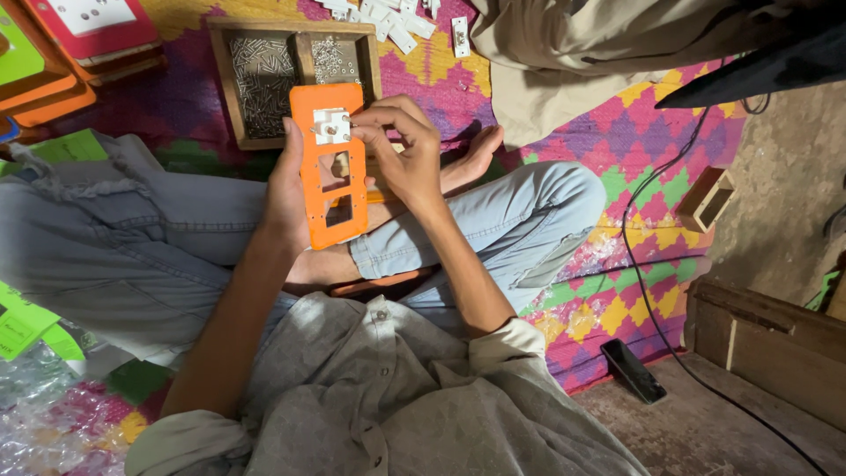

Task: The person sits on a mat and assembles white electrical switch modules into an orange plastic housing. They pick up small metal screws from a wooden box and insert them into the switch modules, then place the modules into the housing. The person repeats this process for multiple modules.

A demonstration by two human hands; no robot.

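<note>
**Orange plate held over the lap, white part pressed at its top**

The left hand [286,189] grips a flat orange plastic plate [332,167] along its left edge, fingers closed around it from behind, thumb side toward the camera. The plate is a smooth, matte, upright rectangle with rounded corners and rectangular cut-outs down its middle; it is held above the person's crossed legs, just in front of the wooden tray. At its upper end sits a small white plastic part [331,126], squarish, with a small metal piece at its middle. The right hand [401,150] curls over from the right, its fingers [368,123] pinched against the right edge of that white part, closed on it.

Beyond the plate, a shallow wooden tray [222,79] with a plain raised rim lies on a woven mat [634,176] patterned in pink, yellow, green and purple diamonds. A divider splits the tray into compartments: the left one is filled with a dense heap of thin metal screws [263,79], the one beside it holds a smaller scatter of short shiny metal bits [330,60]. More white plastic parts [388,18] lie loose on the mat above the tray. Orange and red plates [53,53] are stacked at the upper left.

To the right, a dark phone [633,370] lies on the bare floor, a black cable [652,220] trailing past it.
</note>
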